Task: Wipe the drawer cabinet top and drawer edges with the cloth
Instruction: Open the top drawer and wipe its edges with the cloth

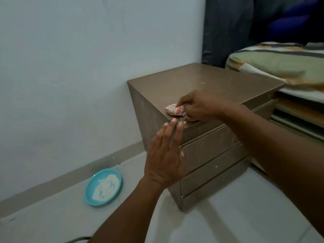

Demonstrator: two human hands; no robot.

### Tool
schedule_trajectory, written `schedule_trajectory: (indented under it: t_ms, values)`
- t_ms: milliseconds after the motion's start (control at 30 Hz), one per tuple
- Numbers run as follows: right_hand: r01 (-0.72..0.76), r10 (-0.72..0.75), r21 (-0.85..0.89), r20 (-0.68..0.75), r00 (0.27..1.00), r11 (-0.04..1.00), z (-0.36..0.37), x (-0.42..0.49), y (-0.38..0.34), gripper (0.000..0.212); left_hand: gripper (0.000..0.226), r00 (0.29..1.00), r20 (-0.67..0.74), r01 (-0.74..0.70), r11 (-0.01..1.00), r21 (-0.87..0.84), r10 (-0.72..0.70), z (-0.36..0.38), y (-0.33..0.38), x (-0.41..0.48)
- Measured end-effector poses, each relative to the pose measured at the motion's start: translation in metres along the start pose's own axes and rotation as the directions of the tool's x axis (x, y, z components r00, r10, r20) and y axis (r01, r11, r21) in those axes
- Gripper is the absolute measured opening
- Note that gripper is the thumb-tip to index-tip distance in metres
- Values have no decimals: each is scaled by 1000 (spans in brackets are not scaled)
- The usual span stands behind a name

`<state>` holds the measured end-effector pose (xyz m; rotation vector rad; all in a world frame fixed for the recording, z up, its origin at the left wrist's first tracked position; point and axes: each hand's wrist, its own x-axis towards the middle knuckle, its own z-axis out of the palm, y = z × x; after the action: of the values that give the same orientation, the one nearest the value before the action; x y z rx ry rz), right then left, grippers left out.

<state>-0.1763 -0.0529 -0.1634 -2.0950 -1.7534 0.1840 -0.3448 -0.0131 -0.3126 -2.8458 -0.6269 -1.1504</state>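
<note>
Orange-striped cloth (175,110) lay bunched on the front left corner of the drawer cabinet (210,85) top, with the right hand (198,106) fingers curled round it and pressing down. Left hand (166,155) hovered beside that corner, fingers straight, holding nothing; contact with the edge unclear. Judgement: keep pressure even, overlap strokes toward the bed (280,67) side, then follow the drawer edges.

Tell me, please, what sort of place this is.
Probably a bedroom: a mattress with a striped green pillow lies beside the brown wooden drawer cabinet, like a bedside unit.
</note>
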Motion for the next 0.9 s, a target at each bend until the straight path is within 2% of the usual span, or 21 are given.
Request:
schedule_trajectory:
  t_ms: [233,367,633,800,900]
  values:
    - [43,-43,-11,-23,999,999,3,-18,-8,20,88,999,36,7,1000,10,-8,-7,3,-6]
    - [65,-66,-28,-12,998,997,3,-27,-7,18,86,997,69,-40,999,11,40,-14,1,-5]
    - [95,-96,-20,-45,994,995,8,-44,-9,23,84,999,13,-45,998,-36,45,-17,7,-11]
    - [142,-139,2,-188,972,990,27,-65,-4,33,82,1000,-11,-25,999,-38,25,-22,7,-14]
    - [161,-158,-3,-208,965,987,25,-80,-4,30,82,996,7,-93,995,-36,93,-27,8,-18]
